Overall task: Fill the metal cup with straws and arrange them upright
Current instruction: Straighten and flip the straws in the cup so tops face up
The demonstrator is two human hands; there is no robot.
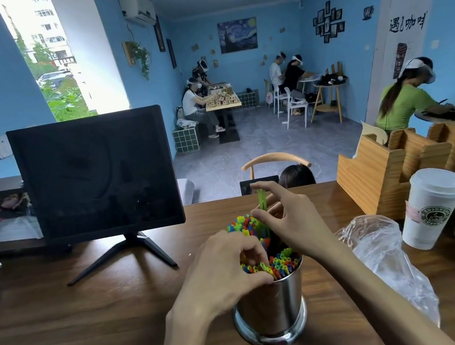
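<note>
A shiny cylindrical metal cup (272, 312) on a brown wooden counter (66, 334) brims with upright multicoloured plastic straws (280, 262). The left hand (222, 272) curls its fingers among the straw tops at the rim; the right hand (291, 221) pinches a raised green straw (261, 198). The hands hide the cup's far rim.

I'm looking at a dark wooden counter (96, 329). The metal cup (270, 312) sits on it right under my hands, a monitor (96, 176) stands to the left, and a crumpled plastic bag (385, 260), paper cups (431, 207) and a wooden organizer (386, 173) to the right.
</note>
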